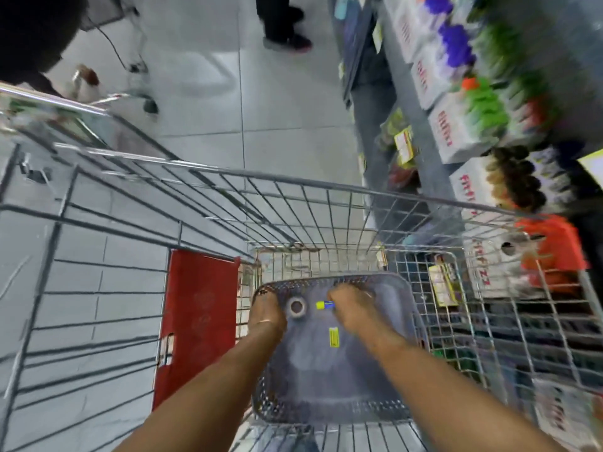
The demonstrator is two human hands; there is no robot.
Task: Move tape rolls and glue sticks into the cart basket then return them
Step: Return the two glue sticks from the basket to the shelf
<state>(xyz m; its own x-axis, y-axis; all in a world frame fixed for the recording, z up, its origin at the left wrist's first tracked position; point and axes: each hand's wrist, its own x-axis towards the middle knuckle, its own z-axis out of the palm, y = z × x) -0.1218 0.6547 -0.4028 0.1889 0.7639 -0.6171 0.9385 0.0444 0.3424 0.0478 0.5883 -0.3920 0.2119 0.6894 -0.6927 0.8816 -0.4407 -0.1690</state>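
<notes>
Blurred shelves (463, 102), right hand (350, 308) hiding glue stick (323, 305)

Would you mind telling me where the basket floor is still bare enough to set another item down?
The near half of the basket, below the loose glue stick, is bare. The far end is crowded: left hand beside the tape roll, right hand on another glue stick.
</notes>
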